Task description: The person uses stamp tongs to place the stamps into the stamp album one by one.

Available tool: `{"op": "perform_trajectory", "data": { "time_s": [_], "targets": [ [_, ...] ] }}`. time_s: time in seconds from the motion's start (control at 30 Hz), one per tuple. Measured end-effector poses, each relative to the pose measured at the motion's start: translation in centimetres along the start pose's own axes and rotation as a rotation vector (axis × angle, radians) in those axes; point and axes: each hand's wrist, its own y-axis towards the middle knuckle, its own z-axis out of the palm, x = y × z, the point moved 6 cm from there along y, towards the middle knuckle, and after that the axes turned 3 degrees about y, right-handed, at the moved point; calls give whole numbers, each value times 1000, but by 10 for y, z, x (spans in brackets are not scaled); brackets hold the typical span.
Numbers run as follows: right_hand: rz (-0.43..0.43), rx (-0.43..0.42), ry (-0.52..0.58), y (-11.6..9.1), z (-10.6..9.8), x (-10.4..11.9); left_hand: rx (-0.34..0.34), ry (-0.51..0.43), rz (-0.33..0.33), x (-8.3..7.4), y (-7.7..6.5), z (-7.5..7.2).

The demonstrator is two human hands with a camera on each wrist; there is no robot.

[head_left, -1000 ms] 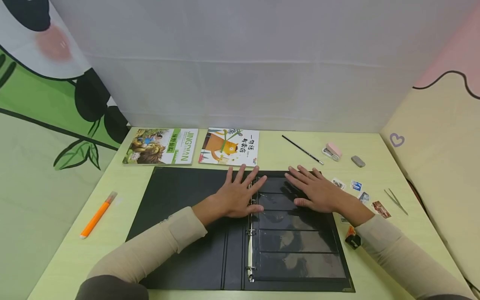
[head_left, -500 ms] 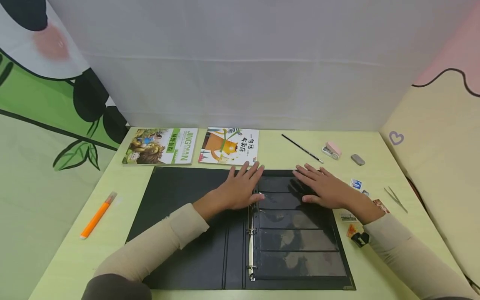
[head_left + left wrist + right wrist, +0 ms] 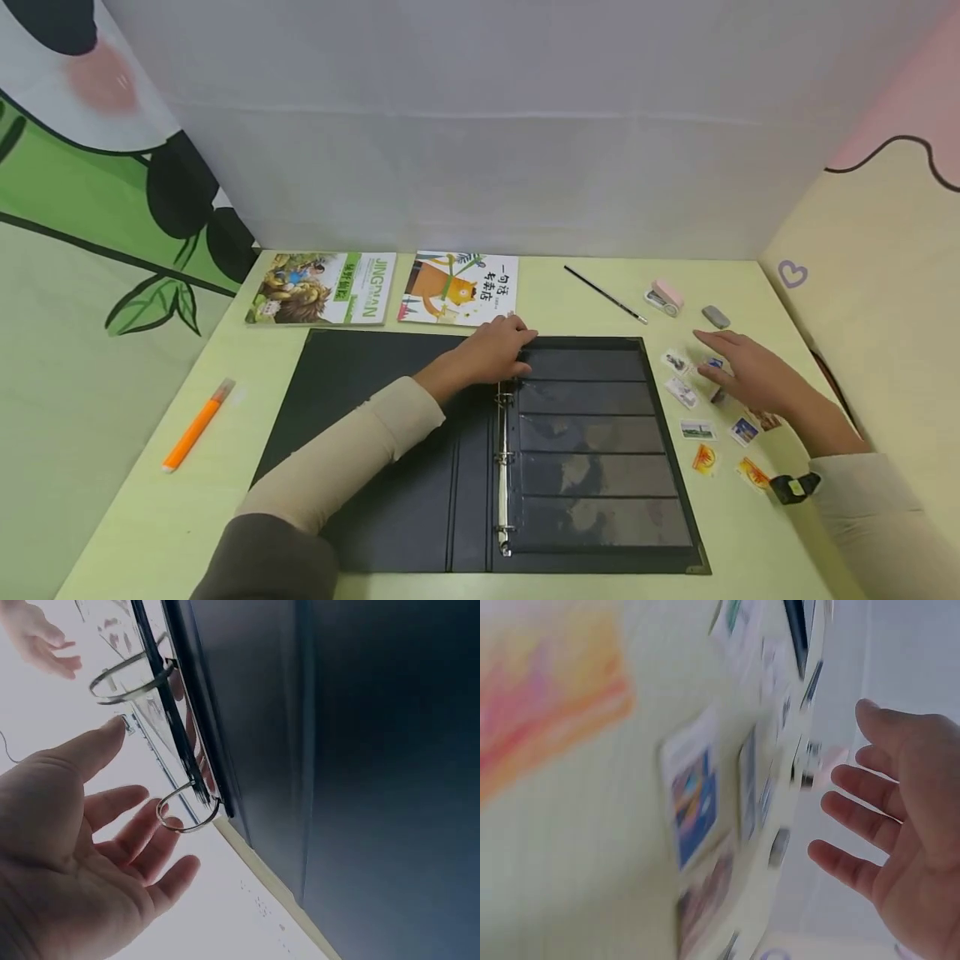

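Observation:
A black ring binder [image 3: 367, 375] lies spread on the table, with clear pocket pages [image 3: 600, 433] on its right side. My left hand [image 3: 495, 350] is over the top of the ring spine. In the left wrist view its loosely bent fingers are beside a metal ring [image 3: 187, 825], holding nothing. My right hand [image 3: 757, 375] hovers over several small postage stamps [image 3: 697, 429] right of the binder and partly covers some. The right wrist view shows its fingers [image 3: 862, 795] spread and apart from a blue-pictured stamp [image 3: 694, 802].
Two picture books [image 3: 457, 289] lie behind the binder. A pencil [image 3: 603, 293], a pink stapler [image 3: 665, 296] and a grey eraser [image 3: 716, 317] are at the back right. An orange marker [image 3: 197, 429] lies on the left. Walls of fabric enclose the table.
My right hand has moved from the pocket pages rightward over the stamps, uncovering the pages. The left hand has shifted slightly up and its spread fingers have drawn together.

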Motion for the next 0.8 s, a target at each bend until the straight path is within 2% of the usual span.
{"op": "perform_trajectory", "data": {
  "time_s": [0.17,0.3,0.37,0.6,0.8],
  "targets": [
    [89,-17,-12,-28,-2,-34,69,1,15,-3,13,11],
    [127,-21,-45,-47,-1,-60,130,-15,-4,-3,15,21],
    [143,-23,-61,-56,-1,-72,139,-13,-9,-3,15,24],
    [208,-7,-50,-74,5,-104,71,123,15,-6,15,22],
    [189,-35,-73,-75,9,-102,30,178,42,-9,14,19]
  ]
}}
